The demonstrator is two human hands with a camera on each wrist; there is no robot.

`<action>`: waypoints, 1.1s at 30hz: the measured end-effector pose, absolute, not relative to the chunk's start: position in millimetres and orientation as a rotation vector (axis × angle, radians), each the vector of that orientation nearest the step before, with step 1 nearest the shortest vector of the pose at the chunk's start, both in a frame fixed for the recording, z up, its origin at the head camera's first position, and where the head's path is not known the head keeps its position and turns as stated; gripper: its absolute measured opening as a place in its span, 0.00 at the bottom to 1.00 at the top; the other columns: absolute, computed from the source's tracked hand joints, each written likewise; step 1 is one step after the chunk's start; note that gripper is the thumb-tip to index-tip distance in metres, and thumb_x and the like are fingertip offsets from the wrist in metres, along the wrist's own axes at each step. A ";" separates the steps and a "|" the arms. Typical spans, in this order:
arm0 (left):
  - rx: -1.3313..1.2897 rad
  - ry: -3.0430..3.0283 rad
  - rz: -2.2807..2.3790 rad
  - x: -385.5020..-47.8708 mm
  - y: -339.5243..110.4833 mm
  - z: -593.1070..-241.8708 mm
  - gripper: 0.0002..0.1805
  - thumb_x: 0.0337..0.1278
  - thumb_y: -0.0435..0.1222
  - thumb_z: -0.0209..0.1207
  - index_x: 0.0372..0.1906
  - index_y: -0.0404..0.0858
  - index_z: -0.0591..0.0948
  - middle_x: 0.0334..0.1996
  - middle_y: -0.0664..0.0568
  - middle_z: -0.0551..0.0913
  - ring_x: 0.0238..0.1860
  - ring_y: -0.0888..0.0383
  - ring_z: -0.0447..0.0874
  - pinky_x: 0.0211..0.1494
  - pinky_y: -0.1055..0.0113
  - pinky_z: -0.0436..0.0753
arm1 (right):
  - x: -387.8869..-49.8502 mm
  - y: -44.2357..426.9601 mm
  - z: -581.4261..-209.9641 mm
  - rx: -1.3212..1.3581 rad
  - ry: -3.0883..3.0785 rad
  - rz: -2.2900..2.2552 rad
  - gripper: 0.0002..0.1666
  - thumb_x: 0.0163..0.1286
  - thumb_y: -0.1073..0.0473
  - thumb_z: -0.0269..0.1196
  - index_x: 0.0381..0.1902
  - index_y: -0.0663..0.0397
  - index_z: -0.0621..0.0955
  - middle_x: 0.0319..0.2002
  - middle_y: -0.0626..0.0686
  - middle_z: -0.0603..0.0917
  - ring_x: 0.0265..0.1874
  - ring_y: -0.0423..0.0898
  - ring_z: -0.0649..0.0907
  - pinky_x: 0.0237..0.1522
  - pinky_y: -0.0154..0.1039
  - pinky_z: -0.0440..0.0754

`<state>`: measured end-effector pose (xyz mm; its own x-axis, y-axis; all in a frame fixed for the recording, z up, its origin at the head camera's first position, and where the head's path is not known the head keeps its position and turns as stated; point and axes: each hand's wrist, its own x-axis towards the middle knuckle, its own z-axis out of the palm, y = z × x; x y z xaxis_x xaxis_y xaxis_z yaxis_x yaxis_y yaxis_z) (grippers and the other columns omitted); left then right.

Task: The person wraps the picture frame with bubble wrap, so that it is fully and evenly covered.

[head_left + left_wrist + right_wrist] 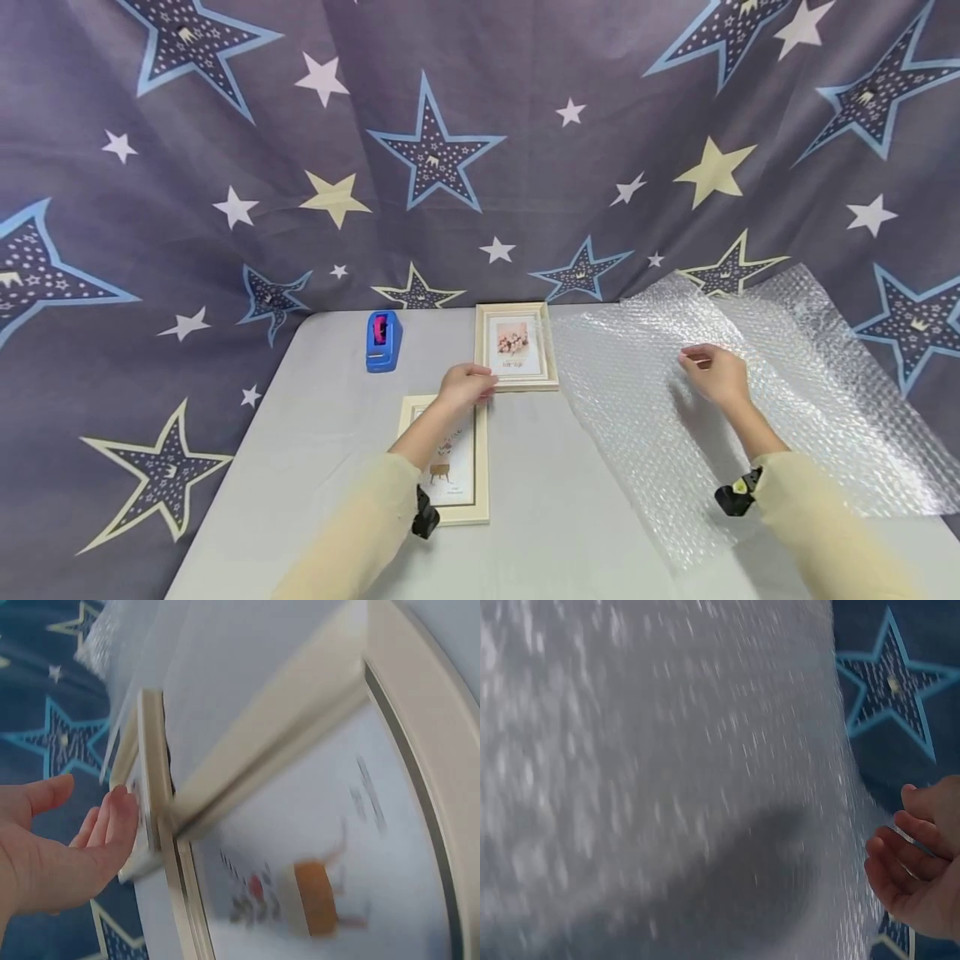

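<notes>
My left hand [467, 385] is at the lower left corner of a small cream picture frame [517, 387] with a flower print. In the left wrist view its fingers [118, 825] are fairly straight beside that frame, thumb apart; contact is hard to tell. Below lies a second cream picture frame [482, 483] with a chair-like print, partly covered by my left forearm. My right hand [716, 375] hovers over a wide sheet of bubble wrap [630, 400], casting a shadow on it. Its fingers [889, 862] are loosely bent around nothing.
A blue tape dispenser [382, 354] with a pink roll stands at the table's back left. The bubble wrap spreads past the right side of the white table [322, 467]. Behind the table hangs a dark star-patterned curtain [525, 183].
</notes>
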<state>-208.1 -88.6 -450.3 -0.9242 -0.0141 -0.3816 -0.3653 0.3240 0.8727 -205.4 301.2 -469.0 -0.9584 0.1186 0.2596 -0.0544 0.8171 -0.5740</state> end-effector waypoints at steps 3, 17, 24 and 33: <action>-0.369 2.311 1.664 -207.1 -105.5 -450.6 0.17 0.60 0.34 0.59 0.52 0.30 0.78 0.47 0.38 0.83 0.50 0.45 0.84 0.56 0.57 0.84 | -206.2 282.7 -470.3 0.008 -2.734 0.921 0.15 0.66 0.60 0.60 0.44 0.68 0.82 0.39 0.66 0.87 0.37 0.63 0.86 0.38 0.47 0.84; -0.474 2.490 1.623 -194.0 -179.6 -457.8 0.19 0.62 0.37 0.58 0.54 0.31 0.78 0.49 0.37 0.82 0.51 0.42 0.83 0.58 0.53 0.82 | -202.7 189.9 -488.3 0.341 -2.730 1.026 0.11 0.61 0.65 0.65 0.40 0.67 0.83 0.33 0.63 0.87 0.30 0.56 0.87 0.34 0.47 0.87; -0.586 2.491 1.586 -182.5 -206.0 -470.8 0.18 0.63 0.36 0.56 0.53 0.28 0.77 0.49 0.36 0.81 0.50 0.45 0.82 0.57 0.55 0.83 | -192.1 149.6 -491.5 0.489 -2.758 1.048 0.11 0.61 0.62 0.67 0.40 0.64 0.83 0.35 0.60 0.88 0.31 0.50 0.86 0.35 0.42 0.87; -0.627 2.475 1.520 -169.2 -221.6 -485.3 0.18 0.62 0.37 0.56 0.52 0.28 0.77 0.47 0.38 0.82 0.44 0.51 0.83 0.52 0.59 0.84 | -176.6 105.4 -500.5 0.644 -2.789 1.037 0.10 0.58 0.61 0.69 0.38 0.60 0.84 0.36 0.55 0.87 0.33 0.46 0.86 0.37 0.36 0.86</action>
